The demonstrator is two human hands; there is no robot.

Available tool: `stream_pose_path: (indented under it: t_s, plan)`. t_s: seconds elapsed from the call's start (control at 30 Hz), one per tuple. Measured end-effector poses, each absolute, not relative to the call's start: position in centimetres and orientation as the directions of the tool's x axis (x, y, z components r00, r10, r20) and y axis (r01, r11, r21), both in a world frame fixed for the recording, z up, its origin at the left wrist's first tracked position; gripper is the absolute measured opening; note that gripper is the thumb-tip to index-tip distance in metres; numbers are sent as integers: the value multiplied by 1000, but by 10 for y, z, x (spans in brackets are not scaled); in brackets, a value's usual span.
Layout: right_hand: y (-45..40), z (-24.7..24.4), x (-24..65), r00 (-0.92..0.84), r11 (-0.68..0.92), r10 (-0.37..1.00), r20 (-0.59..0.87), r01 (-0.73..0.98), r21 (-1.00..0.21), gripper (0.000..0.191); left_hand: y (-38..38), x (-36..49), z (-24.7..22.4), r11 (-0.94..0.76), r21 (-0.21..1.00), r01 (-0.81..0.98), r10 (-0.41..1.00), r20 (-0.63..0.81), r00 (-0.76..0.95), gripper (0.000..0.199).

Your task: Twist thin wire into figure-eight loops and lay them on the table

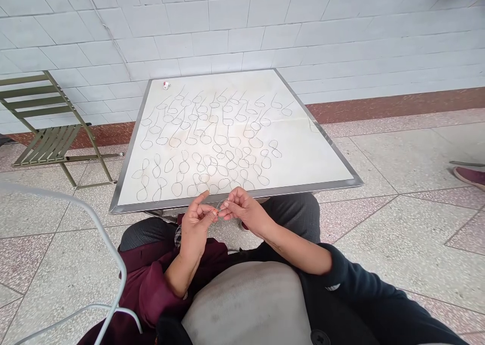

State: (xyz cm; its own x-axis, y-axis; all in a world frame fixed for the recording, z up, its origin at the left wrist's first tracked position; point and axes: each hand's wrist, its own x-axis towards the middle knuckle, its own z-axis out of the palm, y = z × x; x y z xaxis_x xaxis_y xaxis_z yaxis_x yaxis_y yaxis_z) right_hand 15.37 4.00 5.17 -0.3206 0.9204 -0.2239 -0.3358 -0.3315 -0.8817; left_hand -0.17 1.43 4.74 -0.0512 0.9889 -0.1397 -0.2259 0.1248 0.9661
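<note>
White-tiled wall point(227, 19) stands at twelve o'clock beyond the counter point(322, 158), which carries rows of bent wire loops point(228, 155). Near its six o'clock edge, left hand point(196, 223) and right hand point(248, 211) pinch a thin wire point(219, 206) between them.

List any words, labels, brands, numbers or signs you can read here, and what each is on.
None can be read.
Small red-and-white item: too small to tell any print.
Pale patch on the dark sleeve: no legible lettering.
Wire loops: some resemble eights, but aren't printed numbers.
</note>
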Motion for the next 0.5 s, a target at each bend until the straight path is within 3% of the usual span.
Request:
stream_pose_path:
  t_s: [0.2,0.5]
  plan:
    - [34,52,146,-311,-333,927,-207,-433,-838,36,14,-1,47,85,973,-213,987,-112,-115,50]
    - [35,47,145,-379,-363,903,-201,-426,-828,24,18,-2,42,63,972,-226,991,-87,-97,51]
